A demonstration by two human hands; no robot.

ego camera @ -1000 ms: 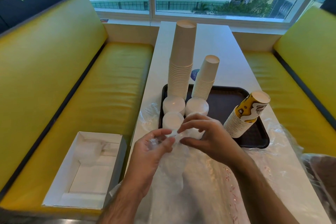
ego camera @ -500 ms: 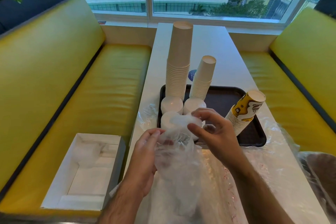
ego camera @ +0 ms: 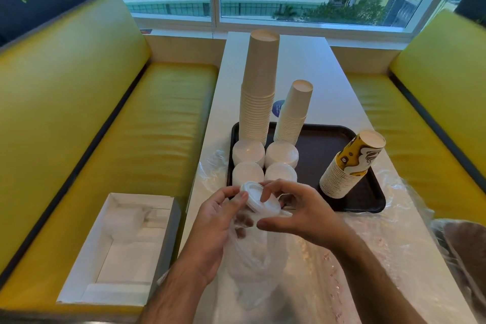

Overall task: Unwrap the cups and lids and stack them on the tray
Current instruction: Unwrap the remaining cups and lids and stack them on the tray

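Note:
A stack of white lids (ego camera: 259, 198) pokes out of a clear plastic wrapper (ego camera: 252, 258) just in front of the black tray (ego camera: 349, 205). My left hand (ego camera: 218, 223) grips the wrapper and the lid stack from the left. My right hand (ego camera: 297, 208) pinches the top lids with fingers over them and the thumb below. On the tray stand a tall white cup stack (ego camera: 259, 92), a shorter white cup stack (ego camera: 294, 113), a leaning stack of yellow patterned cups (ego camera: 352, 166) and several piles of white lids (ego camera: 248, 154).
Loose clear plastic (ego camera: 381, 244) covers the near end of the white table (ego camera: 336, 81). An open white box (ego camera: 123, 247) with plastic inside sits on the yellow bench at the left. Another yellow bench runs along the right, with a window beyond.
The lid stack has come up out of the wrapper's mouth and now shows bare. My right hand has shifted onto the exposed lids while the left slid the plastic down.

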